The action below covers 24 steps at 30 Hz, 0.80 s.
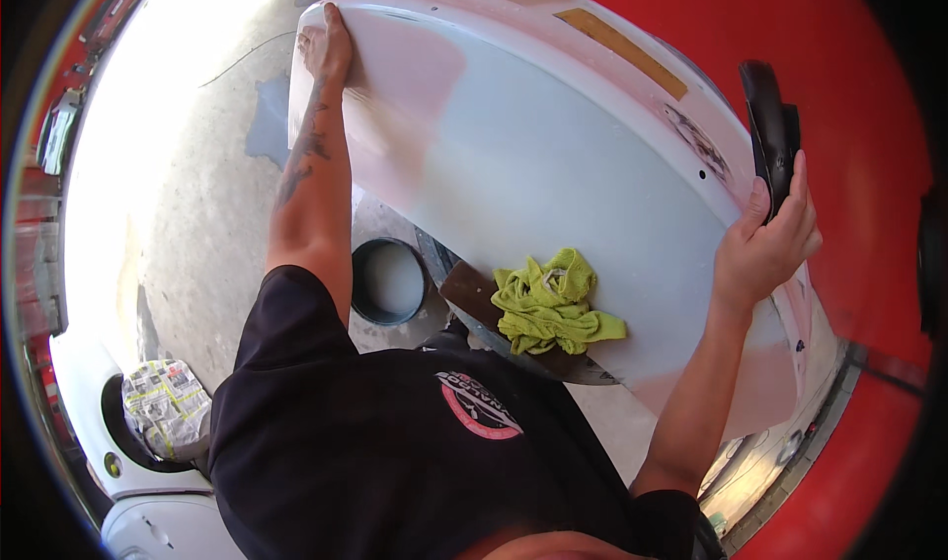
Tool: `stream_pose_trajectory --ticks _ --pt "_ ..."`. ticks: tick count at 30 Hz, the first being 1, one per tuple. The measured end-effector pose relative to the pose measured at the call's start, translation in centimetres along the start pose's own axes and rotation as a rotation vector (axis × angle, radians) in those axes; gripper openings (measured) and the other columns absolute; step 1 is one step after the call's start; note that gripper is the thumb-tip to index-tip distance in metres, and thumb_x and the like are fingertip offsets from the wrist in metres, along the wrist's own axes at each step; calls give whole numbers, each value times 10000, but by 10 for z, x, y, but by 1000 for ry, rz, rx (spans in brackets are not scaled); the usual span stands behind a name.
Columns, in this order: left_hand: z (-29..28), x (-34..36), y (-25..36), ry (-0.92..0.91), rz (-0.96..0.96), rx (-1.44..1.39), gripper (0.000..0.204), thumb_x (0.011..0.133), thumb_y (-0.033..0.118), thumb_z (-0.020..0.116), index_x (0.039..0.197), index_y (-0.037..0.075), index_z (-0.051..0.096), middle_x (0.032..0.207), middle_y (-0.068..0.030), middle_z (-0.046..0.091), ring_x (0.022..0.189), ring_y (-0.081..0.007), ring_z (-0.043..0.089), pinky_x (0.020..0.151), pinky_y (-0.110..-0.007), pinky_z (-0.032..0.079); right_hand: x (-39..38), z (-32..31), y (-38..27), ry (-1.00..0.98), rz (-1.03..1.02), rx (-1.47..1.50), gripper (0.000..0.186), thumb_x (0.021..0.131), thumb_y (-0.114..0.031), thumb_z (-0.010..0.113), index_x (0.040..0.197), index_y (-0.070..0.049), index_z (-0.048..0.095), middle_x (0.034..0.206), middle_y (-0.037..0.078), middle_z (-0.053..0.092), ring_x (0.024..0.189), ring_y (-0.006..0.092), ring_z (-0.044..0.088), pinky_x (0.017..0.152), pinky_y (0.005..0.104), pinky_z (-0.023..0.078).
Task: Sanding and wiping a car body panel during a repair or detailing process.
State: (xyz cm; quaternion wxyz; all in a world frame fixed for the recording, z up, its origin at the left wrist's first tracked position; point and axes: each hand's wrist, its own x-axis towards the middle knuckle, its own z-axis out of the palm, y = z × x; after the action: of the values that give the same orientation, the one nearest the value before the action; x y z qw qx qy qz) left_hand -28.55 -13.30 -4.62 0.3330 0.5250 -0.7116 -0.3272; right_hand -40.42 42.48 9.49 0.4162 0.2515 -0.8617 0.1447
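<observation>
A large car body panel (pixel 533 155), white with pale pink patches, lies at a slant in front of me. At its far left corner my left hand (pixel 327 48) grips the edge, with one finger stretched along it and the others curled. My right hand (pixel 768 249), raised over the panel's right side, is closed round a black sanding block (pixel 772 120) held upright. The block's lower end is hidden by my fingers. A crumpled lime-green cloth (pixel 553 303) rests on the near edge of the panel, between my arms.
Under the panel shows a dark support with a brown pad (pixel 471 293). A dark bucket (pixel 388 281) of cloudy liquid stands on the concrete floor beside my left arm. At the lower left is a white car part (pixel 87 417) with newspaper-covered masking (pixel 168 407). A red surface (pixel 859 165) rises behind.
</observation>
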Motion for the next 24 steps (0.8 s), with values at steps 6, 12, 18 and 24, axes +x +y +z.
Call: stream_pose_trajectory --ticks 6,12,18,24 --pt "-1 -68 47 68 118 -15 1067 991 745 318 1582 -134 185 1671 -323 170 1585 -413 110 1283 -464 87 0 3 4 28 -21 6 427 1048 -310 608 1452 -176 576 1231 66 681 1005 267 561 848 377 457" --pt "7 -127 72 66 188 -46 1051 999 708 373 1585 -135 150 1670 -332 147 1584 -426 87 1286 -475 68 -4 4 5 -3 -12 -29 437 1045 -313 612 1464 -195 570 1238 53 679 1030 270 540 786 355 487" --pt "15 -178 94 59 261 -60 1022 1004 640 436 1577 -150 133 1667 -339 144 1576 -447 91 1285 -488 61 -3 1 3 -33 5 -44 514 966 -198 721 1459 -207 573 1271 49 668 1024 269 547 816 355 483" --pt "23 -218 105 69 319 -56 1031 993 628 465 1577 -150 122 1661 -348 148 1570 -463 94 1281 -503 62 -4 2 2 -74 21 -48 522 975 -225 713 1474 -216 558 1263 37 654 1051 268 534 836 365 488"
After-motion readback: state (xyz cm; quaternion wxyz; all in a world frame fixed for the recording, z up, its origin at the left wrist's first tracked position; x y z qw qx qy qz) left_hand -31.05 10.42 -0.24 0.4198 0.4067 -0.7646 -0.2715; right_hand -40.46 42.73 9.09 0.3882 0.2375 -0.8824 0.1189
